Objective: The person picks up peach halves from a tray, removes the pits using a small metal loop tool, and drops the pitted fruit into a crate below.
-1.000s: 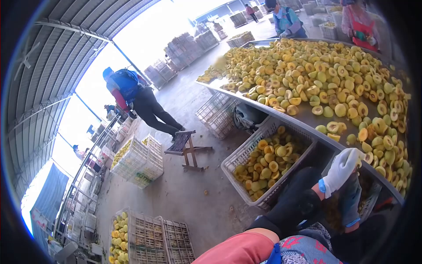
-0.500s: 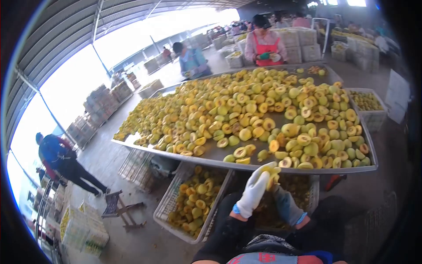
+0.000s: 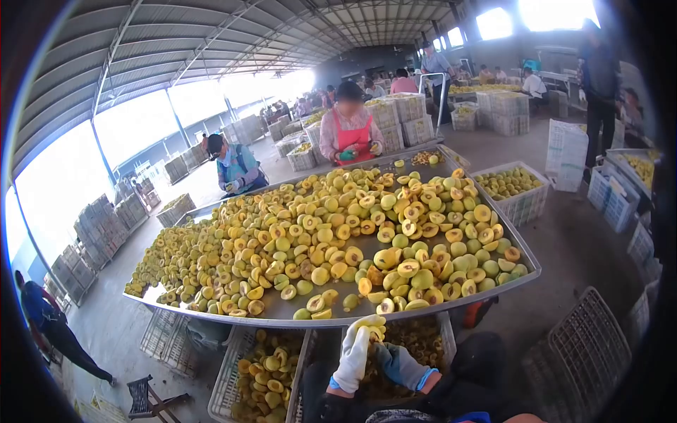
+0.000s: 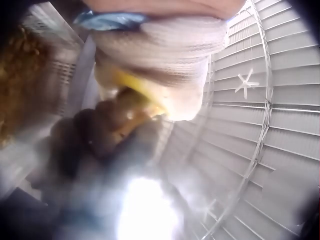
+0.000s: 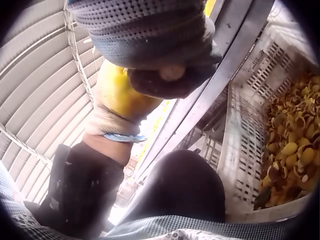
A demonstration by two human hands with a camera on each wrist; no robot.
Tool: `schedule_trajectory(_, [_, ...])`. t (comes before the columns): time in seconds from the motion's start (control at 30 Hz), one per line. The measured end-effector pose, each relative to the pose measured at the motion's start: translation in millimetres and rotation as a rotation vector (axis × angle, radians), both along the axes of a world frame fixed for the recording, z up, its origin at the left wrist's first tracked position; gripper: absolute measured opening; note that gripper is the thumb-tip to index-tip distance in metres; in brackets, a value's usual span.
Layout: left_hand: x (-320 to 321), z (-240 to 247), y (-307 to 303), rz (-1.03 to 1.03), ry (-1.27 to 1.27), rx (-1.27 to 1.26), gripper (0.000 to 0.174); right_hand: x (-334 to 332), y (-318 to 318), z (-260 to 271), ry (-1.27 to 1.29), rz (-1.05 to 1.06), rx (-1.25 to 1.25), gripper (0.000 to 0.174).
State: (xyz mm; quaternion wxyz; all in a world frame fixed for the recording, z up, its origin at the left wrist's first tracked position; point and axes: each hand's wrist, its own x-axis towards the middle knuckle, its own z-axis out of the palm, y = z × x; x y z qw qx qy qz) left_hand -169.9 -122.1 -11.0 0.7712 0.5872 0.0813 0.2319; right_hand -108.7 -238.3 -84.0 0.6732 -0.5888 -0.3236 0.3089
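My left hand [image 3: 351, 358], in a white knit glove, grips a yellow peach half [image 4: 134, 86] just in front of the metal table's near edge. In the left wrist view the fruit's yellow rim curves around a darker middle. My right hand [image 3: 400, 366], in a blue-grey glove with a dark palm, is close against the left one. Its fingers are curled at the fruit, and I cannot tell what they hold. A broad heap of peach halves [image 3: 317, 225] covers most of the metal table [image 3: 423, 313].
Below the hands stands a crate [image 5: 244, 145] of brownish-yellow pieces. A crate [image 3: 221, 395] of peach halves is to its left. A person in a red apron [image 3: 352, 141] and another in blue [image 3: 240, 169] work across the table. A crate [image 3: 525, 211] stands at the table's right.
The head view has swung right, bringing the table and the hall behind it to the middle. The left hand keeps hold of the fruit, with the right hand close to it.
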Motion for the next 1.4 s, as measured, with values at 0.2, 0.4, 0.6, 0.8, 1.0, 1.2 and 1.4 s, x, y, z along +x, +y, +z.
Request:
schedule_trajectory(0.2, [-7.3, -2.0, 4.9, -0.033, 0.121, 0.028, 0.03, -6.6, -9.7, 17.6, -0.114, -0.02, -0.107, 0.036])
schedule_trajectory(0.4, [-15.9, 27.0, -2.4, -0.01, -0.07, -0.281, 0.035, -20.3, 3.3, 27.0, 0.058, -0.086, 0.103, 0.036])
schedule_trajectory(0.6, [-9.5, 3.2, 13.7, -0.055, -0.088, -0.4, 0.041, -20.8, 8.0, 13.3, 0.107, -0.138, 0.088, 0.035])
schedule_trajectory(0.8, [-6.8, 9.5, 3.5, 0.056, -0.11, -0.404, 0.028, -21.5, 15.6, -5.1, 0.055, -0.148, 0.102, 0.037])
schedule_trajectory(1.0, [-3.0, -7.3, 0.5, 0.096, -0.164, -0.323, 0.025, -25.9, 8.1, 35.0, 0.275, -0.046, -0.036, 0.05])
schedule_trajectory(1.2, [-7.7, 6.8, -0.4, 0.039, -0.096, -0.223, 0.03, -20.7, -3.4, 33.5, 0.254, 0.0, -0.15, 0.058])
schedule_trajectory(1.4, [-14.3, 23.4, 5.6, -0.15, -0.038, -0.318, 0.036, -16.0, -8.0, 14.7, -0.202, -0.13, -0.021, 0.051])
